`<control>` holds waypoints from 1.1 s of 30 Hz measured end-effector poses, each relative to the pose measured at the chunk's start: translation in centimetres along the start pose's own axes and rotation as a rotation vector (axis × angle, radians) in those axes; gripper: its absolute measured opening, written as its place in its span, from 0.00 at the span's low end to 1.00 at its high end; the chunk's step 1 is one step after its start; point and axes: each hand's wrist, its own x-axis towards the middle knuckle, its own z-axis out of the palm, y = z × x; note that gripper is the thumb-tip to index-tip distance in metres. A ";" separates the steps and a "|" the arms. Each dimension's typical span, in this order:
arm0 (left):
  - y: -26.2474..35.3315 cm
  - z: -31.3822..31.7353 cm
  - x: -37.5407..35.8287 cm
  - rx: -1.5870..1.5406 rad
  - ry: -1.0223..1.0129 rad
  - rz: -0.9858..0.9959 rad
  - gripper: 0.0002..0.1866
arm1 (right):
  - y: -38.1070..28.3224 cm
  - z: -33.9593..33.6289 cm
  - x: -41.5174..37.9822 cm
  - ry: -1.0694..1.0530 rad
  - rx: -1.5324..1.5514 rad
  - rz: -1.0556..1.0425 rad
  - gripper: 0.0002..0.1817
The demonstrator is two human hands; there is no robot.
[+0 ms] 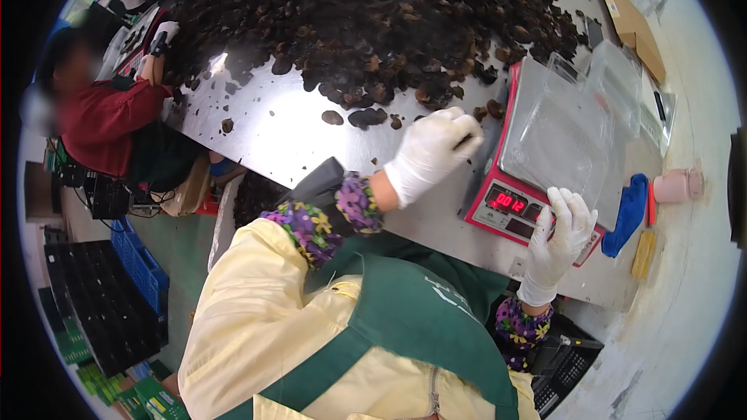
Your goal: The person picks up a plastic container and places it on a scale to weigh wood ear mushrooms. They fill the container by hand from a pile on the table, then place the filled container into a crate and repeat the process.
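Observation:
My left hand [436,153], in a white glove, is above the steel table between the dark pile and the scale. Its fingers are curled closed. Something dark shows between them, too small to make out. My right hand [557,243], also gloved, is open with fingers apart at the front right corner of the red digital scale [484,204]. The scale's lit display [506,201] seems to read 0012. On the scale sits a clear plastic tray [545,136]. Loose brown-black pieces like dried mushrooms [366,117] lie left of my left hand.
A big pile of the same dark pieces [366,23] covers the far table. More clear trays [615,74], a blue cloth [625,218], a yellow brush-like item [643,255] and a pink container [677,185] are at right. A co-worker in red [109,124] sits at left.

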 end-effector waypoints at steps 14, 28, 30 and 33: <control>7.3 1.6 4.0 -0.193 0.066 0.357 0.18 | -0.4 -0.4 -0.7 0.040 0.016 0.001 0.16; -9.6 -7.5 -9.8 0.104 -0.120 -0.366 0.14 | -11.3 9.9 0.5 -0.319 0.716 -0.082 0.18; -9.1 -7.8 -9.5 -0.308 0.021 -0.585 0.12 | -11.6 11.4 0.4 -0.358 0.716 -0.076 0.17; -9.0 -10.1 -7.9 -0.929 0.186 -0.898 0.14 | -11.6 12.9 0.9 -0.345 0.587 -0.079 0.18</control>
